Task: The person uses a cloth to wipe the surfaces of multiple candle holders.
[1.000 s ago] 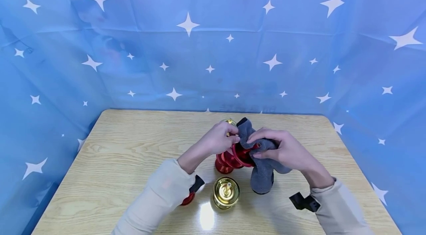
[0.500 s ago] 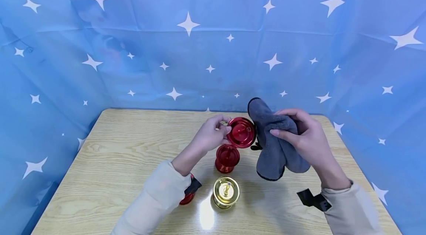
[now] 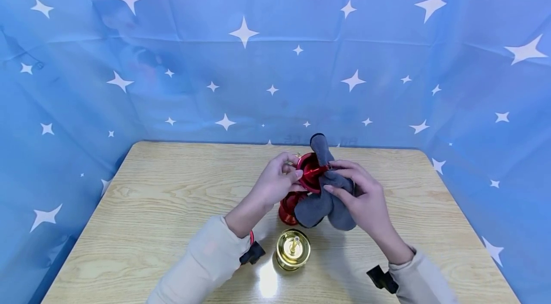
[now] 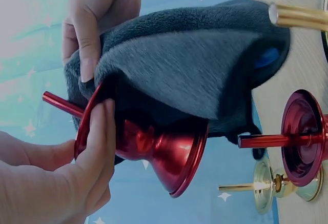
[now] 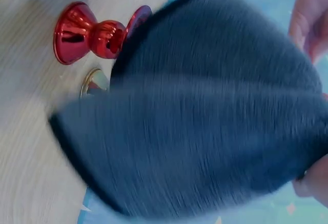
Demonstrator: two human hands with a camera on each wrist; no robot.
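Red metal candle holder [image 3: 311,173] lifted above the wooden table [image 3: 150,208], tipped so its long axis lies roughly level (spike toward the left hand, flared foot away in the left wrist view). Left hand [image 3: 275,182] pinches its rim from the left. Right hand [image 3: 359,194] presses a folded grey cloth [image 3: 320,206] against its dish from the right, fingers curled round the cloth. Second red holder [image 3: 289,208] and gold holder [image 3: 292,249] stand just below.

A gold candlestick [image 3: 292,248] stands near the front of the wooden desk [image 3: 150,208], a second red candlestick [image 3: 289,208] behind it, star-printed blue cloth [image 3: 258,55] all around.
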